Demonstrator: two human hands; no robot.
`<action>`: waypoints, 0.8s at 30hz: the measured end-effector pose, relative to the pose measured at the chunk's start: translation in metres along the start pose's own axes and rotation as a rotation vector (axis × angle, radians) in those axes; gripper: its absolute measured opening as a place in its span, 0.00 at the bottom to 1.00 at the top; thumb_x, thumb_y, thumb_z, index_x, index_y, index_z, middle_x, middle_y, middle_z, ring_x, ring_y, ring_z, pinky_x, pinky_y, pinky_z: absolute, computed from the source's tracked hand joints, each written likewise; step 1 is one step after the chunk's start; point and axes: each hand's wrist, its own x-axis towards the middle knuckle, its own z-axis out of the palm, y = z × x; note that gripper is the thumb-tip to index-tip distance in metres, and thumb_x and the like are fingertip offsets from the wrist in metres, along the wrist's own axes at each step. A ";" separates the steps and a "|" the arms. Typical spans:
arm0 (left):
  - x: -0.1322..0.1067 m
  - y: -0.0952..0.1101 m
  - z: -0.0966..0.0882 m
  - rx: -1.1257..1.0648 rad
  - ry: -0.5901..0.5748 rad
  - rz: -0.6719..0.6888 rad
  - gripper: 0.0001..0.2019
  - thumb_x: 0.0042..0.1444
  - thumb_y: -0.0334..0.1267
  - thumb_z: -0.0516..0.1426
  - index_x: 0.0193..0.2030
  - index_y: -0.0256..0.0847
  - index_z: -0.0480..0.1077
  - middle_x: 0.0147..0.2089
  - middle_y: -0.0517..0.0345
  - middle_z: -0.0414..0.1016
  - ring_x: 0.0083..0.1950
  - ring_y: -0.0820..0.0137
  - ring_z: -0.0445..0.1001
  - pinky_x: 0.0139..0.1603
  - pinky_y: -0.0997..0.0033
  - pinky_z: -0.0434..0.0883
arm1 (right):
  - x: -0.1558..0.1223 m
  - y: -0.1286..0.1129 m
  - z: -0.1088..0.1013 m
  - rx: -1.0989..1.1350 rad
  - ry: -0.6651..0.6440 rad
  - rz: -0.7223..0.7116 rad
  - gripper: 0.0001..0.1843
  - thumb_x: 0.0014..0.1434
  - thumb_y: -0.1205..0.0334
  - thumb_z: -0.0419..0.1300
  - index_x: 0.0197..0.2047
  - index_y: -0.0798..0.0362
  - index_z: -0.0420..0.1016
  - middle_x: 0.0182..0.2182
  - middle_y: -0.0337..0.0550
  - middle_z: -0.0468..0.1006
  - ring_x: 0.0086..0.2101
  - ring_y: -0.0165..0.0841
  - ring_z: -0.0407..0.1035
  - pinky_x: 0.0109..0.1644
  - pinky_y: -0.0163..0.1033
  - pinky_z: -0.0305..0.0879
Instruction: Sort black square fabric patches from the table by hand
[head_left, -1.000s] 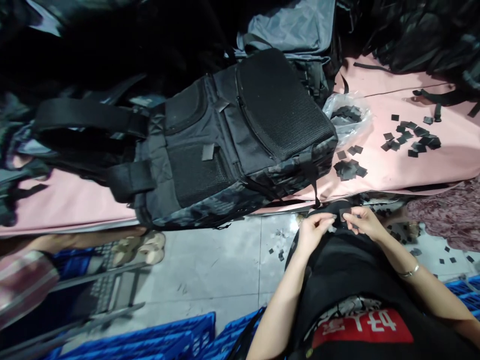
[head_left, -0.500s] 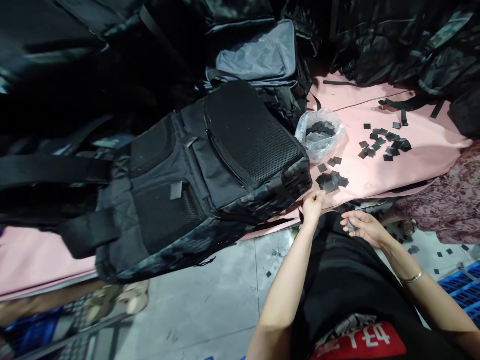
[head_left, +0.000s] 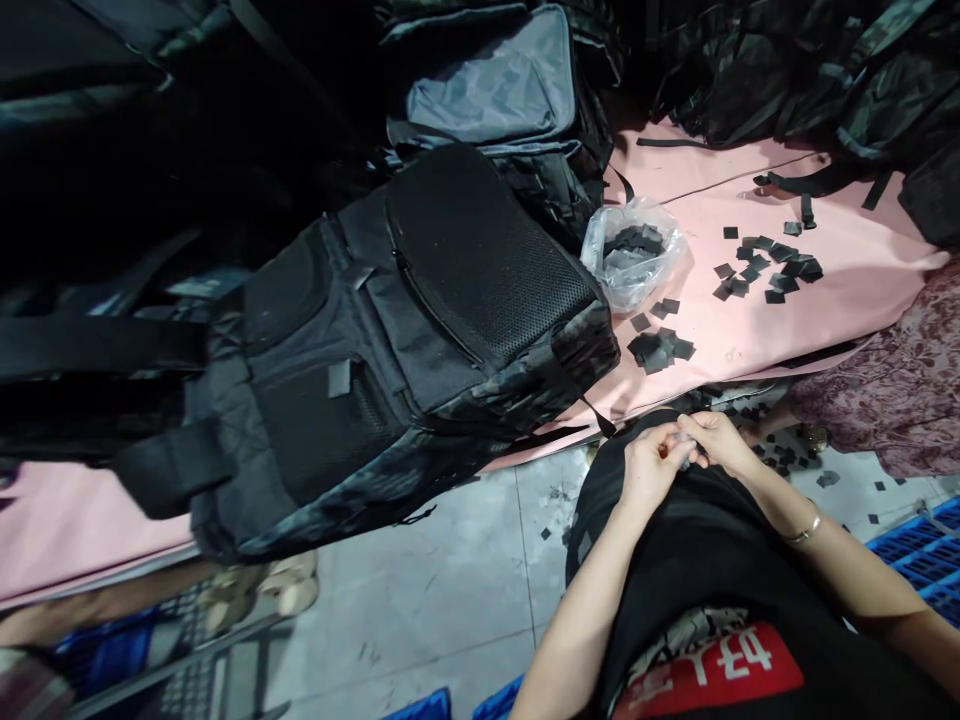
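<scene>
My left hand (head_left: 651,464) and my right hand (head_left: 718,442) meet in front of my black clothing, fingertips pinched together. Between them shows a bit of a small dark square patch (head_left: 685,457); the fingers cover most of it. Left of my hands, a large black backpack (head_left: 420,330) lies with its padded mesh back panel up. A loose strap (head_left: 596,412) hangs from its near right corner. Just beyond my hands, a pile of black square patches (head_left: 658,350) rests on the pink table cover (head_left: 739,345). Neither hand touches the backpack.
A clear plastic bag (head_left: 636,258) holds more squares, with others scattered (head_left: 780,268) to its right. An open grey-lined backpack (head_left: 495,100) stands behind. A person in patterned clothing (head_left: 889,385) is at right. Blue crates (head_left: 922,560) and fallen squares are on the floor.
My left hand has moved right and down from the table edge by the backpack's corner to meet my right hand. The strap end there now hangs free. The view has shifted slightly.
</scene>
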 end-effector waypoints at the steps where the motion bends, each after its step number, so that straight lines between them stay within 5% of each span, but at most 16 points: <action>1: -0.002 0.002 -0.001 0.067 0.021 0.045 0.10 0.45 0.41 0.62 0.35 0.40 0.77 0.25 0.59 0.72 0.27 0.73 0.66 0.33 0.72 0.64 | -0.002 -0.002 0.001 -0.027 -0.019 -0.003 0.29 0.47 0.36 0.58 0.18 0.57 0.66 0.10 0.37 0.66 0.09 0.22 0.56 0.10 0.27 0.46; 6: 0.000 0.004 -0.008 -0.059 0.066 0.039 0.13 0.52 0.45 0.57 0.25 0.38 0.73 0.24 0.58 0.71 0.26 0.74 0.66 0.32 0.73 0.64 | -0.014 -0.012 -0.007 0.070 -0.244 0.095 0.31 0.56 0.37 0.49 0.28 0.59 0.73 0.18 0.43 0.72 0.16 0.25 0.65 0.13 0.26 0.54; 10: -0.004 0.000 -0.015 -0.433 0.185 -0.129 0.12 0.46 0.45 0.61 0.25 0.37 0.69 0.24 0.61 0.68 0.23 0.78 0.62 0.26 0.76 0.62 | -0.017 -0.012 -0.013 0.286 -0.364 0.111 0.19 0.50 0.51 0.64 0.40 0.55 0.72 0.33 0.45 0.76 0.31 0.30 0.72 0.29 0.32 0.70; 15: -0.019 0.001 -0.027 -0.733 0.211 -0.192 0.15 0.38 0.37 0.65 0.19 0.35 0.62 0.37 0.58 0.70 0.33 0.77 0.69 0.32 0.77 0.67 | -0.011 -0.003 -0.011 0.172 -0.237 0.023 0.17 0.48 0.53 0.66 0.34 0.58 0.73 0.25 0.43 0.75 0.23 0.25 0.68 0.20 0.26 0.62; 21: -0.028 0.003 -0.026 -0.768 0.111 -0.207 0.17 0.39 0.36 0.65 0.20 0.37 0.57 0.26 0.62 0.68 0.25 0.79 0.67 0.26 0.78 0.64 | -0.006 -0.003 -0.005 0.089 -0.145 -0.051 0.18 0.47 0.49 0.65 0.27 0.57 0.70 0.17 0.37 0.71 0.15 0.23 0.61 0.14 0.25 0.51; 24: -0.027 0.003 -0.022 -0.744 0.082 -0.233 0.12 0.41 0.35 0.65 0.27 0.38 0.64 0.23 0.65 0.67 0.22 0.80 0.65 0.25 0.78 0.62 | -0.004 -0.007 -0.004 0.060 -0.040 -0.040 0.21 0.47 0.46 0.63 0.21 0.56 0.67 0.12 0.34 0.66 0.12 0.21 0.56 0.12 0.26 0.45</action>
